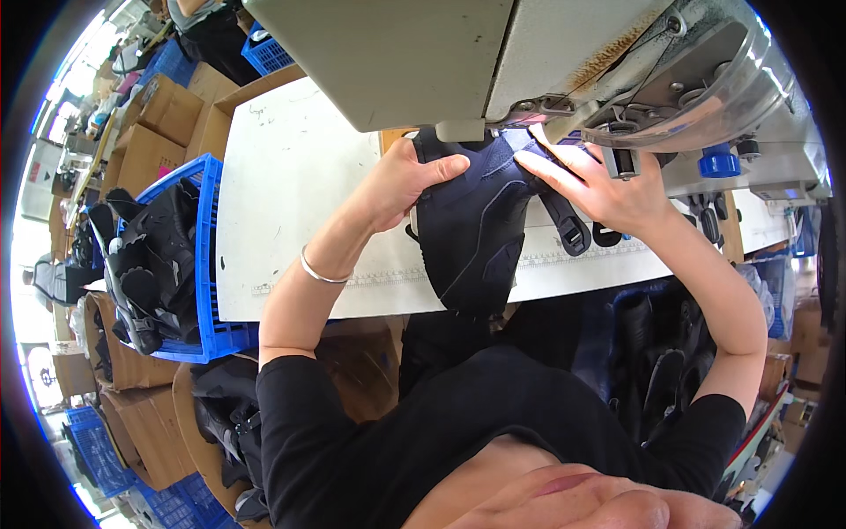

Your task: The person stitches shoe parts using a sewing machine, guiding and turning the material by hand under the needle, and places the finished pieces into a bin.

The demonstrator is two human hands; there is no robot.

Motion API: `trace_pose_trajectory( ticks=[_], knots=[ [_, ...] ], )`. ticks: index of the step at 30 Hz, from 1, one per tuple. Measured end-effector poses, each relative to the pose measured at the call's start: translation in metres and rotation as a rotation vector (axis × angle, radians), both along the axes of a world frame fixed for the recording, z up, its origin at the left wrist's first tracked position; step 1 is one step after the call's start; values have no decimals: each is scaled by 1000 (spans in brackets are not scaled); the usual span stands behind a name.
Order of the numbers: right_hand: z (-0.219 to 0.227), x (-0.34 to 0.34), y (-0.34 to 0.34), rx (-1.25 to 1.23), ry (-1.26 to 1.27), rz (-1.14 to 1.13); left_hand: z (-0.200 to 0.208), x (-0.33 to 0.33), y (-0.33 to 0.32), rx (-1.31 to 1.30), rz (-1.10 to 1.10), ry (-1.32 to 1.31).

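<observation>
A black boot upper (471, 238) with padded, stitched panels lies across the white table under the sewing machine's head (529, 53). Its lower end hangs over the front edge. My left hand (407, 181) grips its left side, thumb on top and fingers mostly hidden beneath. On the upper's right side, close to the needle area, my right hand (608, 185) rests with its fingers stretched out and apart. A black strap with a plastic buckle (573, 234) sticks out below that hand. The machine hides the upper's far end.
A blue crate (210, 256) full of black pieces stands against the table's left end. Cardboard boxes (163, 432) are stacked beyond it. A printed ruler strip (379, 276) runs along the table (291, 189). More dark pieces (652, 353) lie below its front edge on the right.
</observation>
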State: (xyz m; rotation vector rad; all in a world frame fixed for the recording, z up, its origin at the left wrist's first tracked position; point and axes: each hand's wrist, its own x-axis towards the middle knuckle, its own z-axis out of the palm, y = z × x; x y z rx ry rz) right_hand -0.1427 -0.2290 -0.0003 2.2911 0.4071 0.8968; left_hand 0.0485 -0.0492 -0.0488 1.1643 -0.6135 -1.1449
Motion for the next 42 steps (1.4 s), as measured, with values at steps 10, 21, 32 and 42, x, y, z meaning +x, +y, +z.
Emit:
trace_pose_trajectory(
  ticks=[10, 21, 32, 42],
  knots=[
    [-9, -1, -3, 8, 3, -88, -9, 2, 0, -22, -1, -41],
    [-59, 15, -92, 634, 394, -122, -35, -31, -2, -32, 247, -362],
    [-20, 16, -85, 946, 879, -305, -36, -46, -8, -133, 370, -194],
    [-35, -1, -80, 613, 482, -88, -32, -51, -14, -161, 420, -131]
  ],
)
